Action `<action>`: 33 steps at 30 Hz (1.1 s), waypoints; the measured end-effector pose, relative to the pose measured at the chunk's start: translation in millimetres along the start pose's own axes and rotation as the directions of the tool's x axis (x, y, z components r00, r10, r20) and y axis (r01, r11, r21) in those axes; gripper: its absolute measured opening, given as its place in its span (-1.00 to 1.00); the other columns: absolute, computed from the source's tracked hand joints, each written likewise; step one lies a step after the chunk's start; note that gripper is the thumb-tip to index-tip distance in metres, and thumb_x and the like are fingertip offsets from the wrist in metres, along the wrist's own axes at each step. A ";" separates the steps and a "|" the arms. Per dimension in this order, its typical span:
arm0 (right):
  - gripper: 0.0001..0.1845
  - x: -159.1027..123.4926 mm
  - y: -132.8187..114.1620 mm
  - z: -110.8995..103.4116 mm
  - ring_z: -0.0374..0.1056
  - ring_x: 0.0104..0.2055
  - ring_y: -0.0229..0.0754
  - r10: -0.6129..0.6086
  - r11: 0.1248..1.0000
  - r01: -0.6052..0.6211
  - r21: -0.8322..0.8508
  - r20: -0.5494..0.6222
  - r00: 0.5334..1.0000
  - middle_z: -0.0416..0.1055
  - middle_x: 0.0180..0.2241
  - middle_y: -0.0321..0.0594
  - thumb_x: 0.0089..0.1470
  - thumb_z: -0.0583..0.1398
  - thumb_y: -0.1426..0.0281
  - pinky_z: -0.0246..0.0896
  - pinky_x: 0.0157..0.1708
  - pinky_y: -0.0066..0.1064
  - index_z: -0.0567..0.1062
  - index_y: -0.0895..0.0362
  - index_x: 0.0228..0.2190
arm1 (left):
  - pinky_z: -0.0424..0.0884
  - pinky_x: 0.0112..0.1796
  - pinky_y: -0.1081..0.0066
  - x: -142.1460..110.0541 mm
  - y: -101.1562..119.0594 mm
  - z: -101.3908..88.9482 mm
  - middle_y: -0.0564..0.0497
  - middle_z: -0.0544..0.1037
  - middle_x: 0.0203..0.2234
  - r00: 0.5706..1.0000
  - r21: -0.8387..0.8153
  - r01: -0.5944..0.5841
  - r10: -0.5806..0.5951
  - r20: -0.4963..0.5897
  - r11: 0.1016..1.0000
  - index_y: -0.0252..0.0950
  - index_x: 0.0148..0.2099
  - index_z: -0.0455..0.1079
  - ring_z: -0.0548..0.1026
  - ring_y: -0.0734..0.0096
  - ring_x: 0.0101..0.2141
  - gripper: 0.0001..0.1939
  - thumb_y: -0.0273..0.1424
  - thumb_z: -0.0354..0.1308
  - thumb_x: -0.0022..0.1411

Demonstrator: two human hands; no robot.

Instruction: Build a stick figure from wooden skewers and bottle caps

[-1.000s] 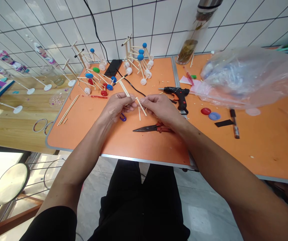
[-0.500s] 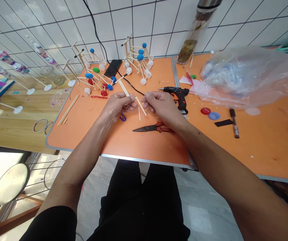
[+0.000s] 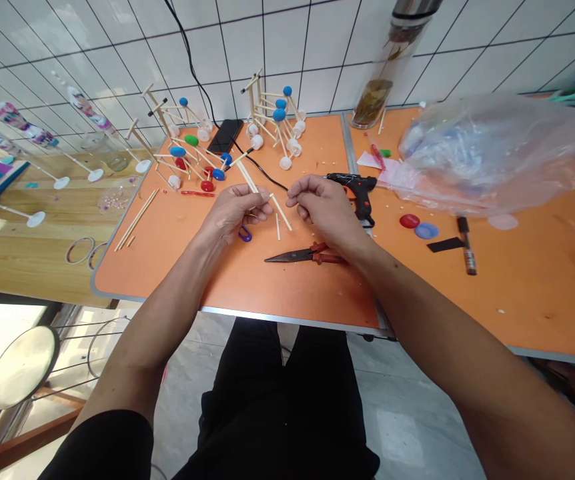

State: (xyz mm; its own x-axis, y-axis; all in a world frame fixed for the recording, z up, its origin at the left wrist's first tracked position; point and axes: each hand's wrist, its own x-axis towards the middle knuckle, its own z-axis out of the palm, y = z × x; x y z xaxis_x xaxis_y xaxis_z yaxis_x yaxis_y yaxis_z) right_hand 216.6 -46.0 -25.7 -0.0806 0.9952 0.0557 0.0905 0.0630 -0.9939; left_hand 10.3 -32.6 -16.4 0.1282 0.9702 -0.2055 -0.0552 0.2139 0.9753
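Through the head camera, the only view I have, I look down at two bare hands above an orange table (image 3: 157,267). The hands are apart, with a small gap between them. The left hand (image 3: 235,212) pinches thin wooden sticks (image 3: 247,177) between its fingers, and they point up and away from the person. The right hand (image 3: 322,210) holds nothing that I can see; its fingers are a little open and stay just beside a short stick (image 3: 281,212), and I cannot tell if this stick rests on the table. Under the left hand lies a small purple clip (image 3: 245,235), and below the right hand lie long-nose pliers (image 3: 302,257) with red handles. A black hot glue gun (image 3: 360,190) lies just above the right hand, and a black cable (image 3: 262,173) runs across the table. Farther away stand models made of sticks (image 3: 272,120) with blue balls and white caps, beside a black phone (image 3: 225,135). On the right side there is a big clear plastic bag (image 3: 497,153), with red and blue bottle caps (image 3: 417,227) and a marker (image 3: 466,247) near it.
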 end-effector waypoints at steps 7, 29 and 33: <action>-0.93 -0.7 -2.6 0.0 0.18 -0.48 -0.26 0.011 0.998 -0.012 0.068 0.009 1.000 0.41 -0.46 -0.30 0.10 0.25 0.48 0.00 -0.45 -0.35 0.54 0.07 -0.38 | 0.44 -0.47 0.59 -1.1 0.9 1.5 0.02 0.69 -0.50 1.000 0.000 0.007 -0.007 0.009 1.000 -0.32 -0.27 0.58 0.57 0.56 -0.55 -0.73 -0.35 0.56 0.04; -0.79 -5.1 0.2 4.7 0.34 -0.29 -0.24 -0.116 0.992 0.120 -0.044 0.077 0.990 0.63 -0.25 -0.21 0.24 0.36 0.27 0.25 -0.20 -0.35 0.68 0.16 -0.22 | 0.44 -0.49 0.59 -0.7 -2.3 4.0 0.03 0.70 -0.49 0.998 -0.021 -0.049 0.050 0.026 0.999 -0.31 -0.28 0.55 0.57 0.56 -0.56 -0.65 -0.28 0.64 0.06; -0.78 -4.6 0.4 3.0 0.35 -0.28 -0.22 -0.102 0.994 0.106 -0.037 0.097 0.990 0.63 -0.26 -0.20 0.25 0.34 0.26 0.24 -0.21 -0.34 0.70 0.15 -0.18 | 0.46 -0.49 0.59 -1.9 -0.9 5.4 0.03 0.70 -0.50 0.998 -0.017 -0.048 0.049 0.032 0.999 -0.32 -0.27 0.58 0.57 0.55 -0.56 -0.61 -0.25 0.68 0.02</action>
State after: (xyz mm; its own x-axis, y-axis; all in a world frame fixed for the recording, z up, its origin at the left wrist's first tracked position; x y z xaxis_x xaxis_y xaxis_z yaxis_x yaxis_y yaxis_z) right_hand 214.1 -50.8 -26.6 -0.1851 0.9716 0.1476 0.1177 0.1710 -0.9782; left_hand 15.5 -35.3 -16.4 0.1569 0.9754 -0.1551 -0.0781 0.1688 0.9826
